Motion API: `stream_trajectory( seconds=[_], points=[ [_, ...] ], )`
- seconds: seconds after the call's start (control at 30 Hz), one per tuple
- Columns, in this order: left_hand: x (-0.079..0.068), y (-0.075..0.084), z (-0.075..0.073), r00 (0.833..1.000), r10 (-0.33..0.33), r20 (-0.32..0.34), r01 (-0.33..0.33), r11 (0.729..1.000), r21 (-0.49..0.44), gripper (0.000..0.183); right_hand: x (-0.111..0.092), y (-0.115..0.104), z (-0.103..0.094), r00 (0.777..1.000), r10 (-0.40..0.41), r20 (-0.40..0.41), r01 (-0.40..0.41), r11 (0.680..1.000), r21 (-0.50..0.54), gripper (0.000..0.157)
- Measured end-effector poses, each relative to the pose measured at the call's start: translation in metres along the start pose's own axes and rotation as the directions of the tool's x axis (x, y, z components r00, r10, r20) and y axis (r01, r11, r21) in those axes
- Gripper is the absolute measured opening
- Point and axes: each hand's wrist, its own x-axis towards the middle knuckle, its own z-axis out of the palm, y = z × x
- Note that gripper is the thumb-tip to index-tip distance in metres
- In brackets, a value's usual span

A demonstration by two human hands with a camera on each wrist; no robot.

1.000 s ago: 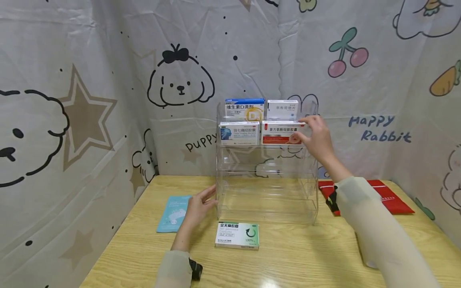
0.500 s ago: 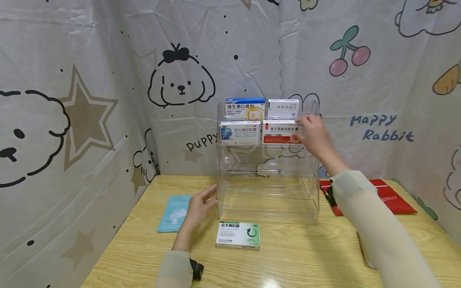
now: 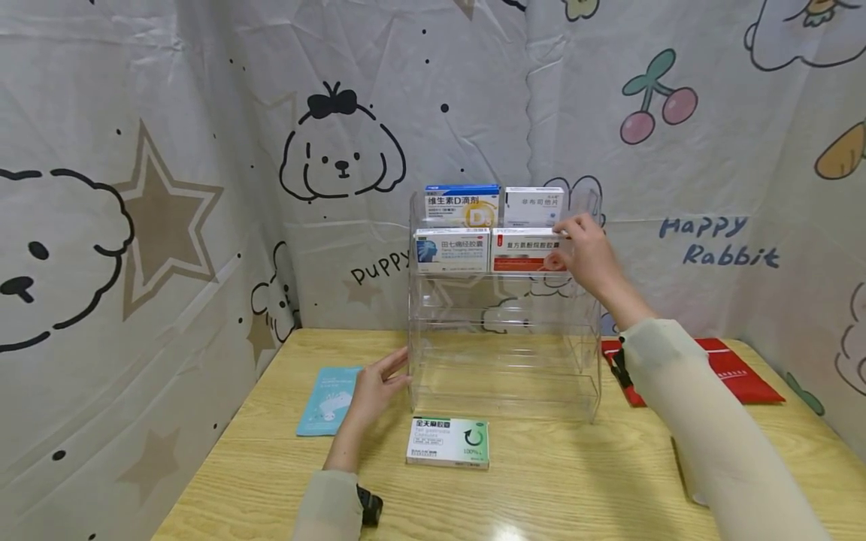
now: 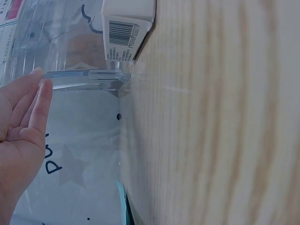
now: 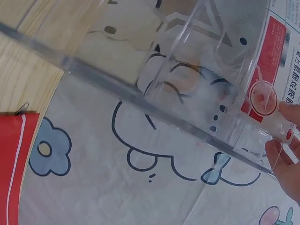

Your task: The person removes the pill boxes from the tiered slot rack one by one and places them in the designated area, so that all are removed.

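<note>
A clear acrylic tiered rack (image 3: 504, 353) stands upright on the table. My right hand (image 3: 590, 252) pinches the right end of a red-and-white medicine box (image 3: 522, 252) on its second tier; in the right wrist view the thumb and fingers of that hand (image 5: 289, 150) are around the box's end (image 5: 272, 89). My left hand (image 3: 373, 389) touches the rack's left side with extended fingers, seen too in the left wrist view (image 4: 23, 122). Left of the red-and-white box sits a blue-and-white medicine box (image 3: 452, 252). The top tier holds a vitamin D box (image 3: 449, 204) and a white box (image 3: 533, 204).
A green-and-white medicine box (image 3: 447, 443) lies flat before the rack. A light-blue packet (image 3: 325, 402) is on the table's left, partly behind the left hand. On the right lie a red pouch (image 3: 740, 372) and an object (image 3: 686, 481) mostly hidden by the sleeve.
My right hand has shifted slightly left and closed over the right end of the red-and-white box, covering more of it. The left hand stays at the rack's side.
</note>
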Motion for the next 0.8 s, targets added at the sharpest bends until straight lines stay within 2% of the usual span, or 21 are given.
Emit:
stream_trajectory(
  seconds=[0.43,0.8],
  points=[
    [0.0012,-0.001,0.0017,1.0,0.018,-0.011,-0.018,1.0,0.01,0.056,0.0028,0.0002,-0.0019,0.999,-0.003,-0.051,0.008,0.995,0.098,0.021],
    [-0.0005,0.0002,0.0002,1.0,0.018,-0.004,-0.018,1.0,-0.002,0.055,0.0031,0.0043,-0.0049,0.99,-0.061,-0.13,0.077,0.99,0.117,0.02]
  ],
)
